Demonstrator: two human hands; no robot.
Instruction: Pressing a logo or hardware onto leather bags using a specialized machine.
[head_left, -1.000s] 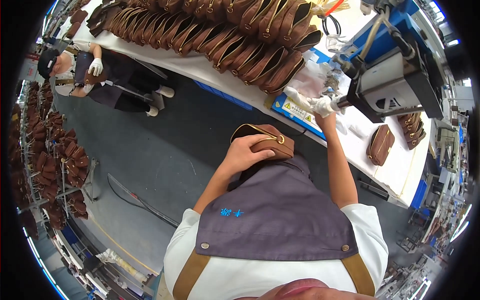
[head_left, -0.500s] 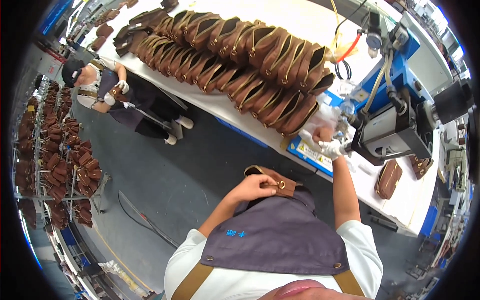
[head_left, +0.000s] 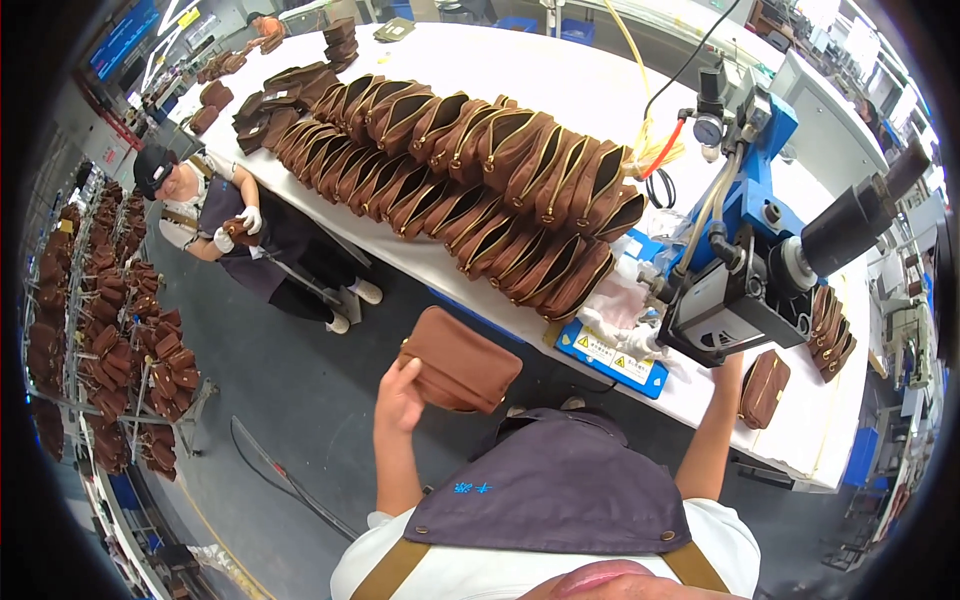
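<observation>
My left hand (head_left: 398,392) grips a brown leather zip pouch (head_left: 462,360) by its left edge, thumb on top. The pouch is held up over the floor, beyond my apron, its smooth flat side showing. My right forearm (head_left: 712,432) reaches forward under the blue and silver pneumatic press (head_left: 735,305); the press hides the hand, so its fingers cannot be seen. Just right of that wrist, a brown zip pouch (head_left: 765,390) lies on the white table. Crumpled whitish material (head_left: 628,318) lies on the press's blue base (head_left: 612,362).
Two long rows of brown pouches with gaping zips (head_left: 480,180) fill the middle of the white table (head_left: 560,60). More pouches (head_left: 832,335) stand beyond the press at right. A co-worker (head_left: 215,215) handles a pouch at left, near racks of hanging pouches (head_left: 105,340).
My left hand has lifted the pouch from against my apron, up and to the left, and its flat side now shows. My right hand has moved right, behind the press.
</observation>
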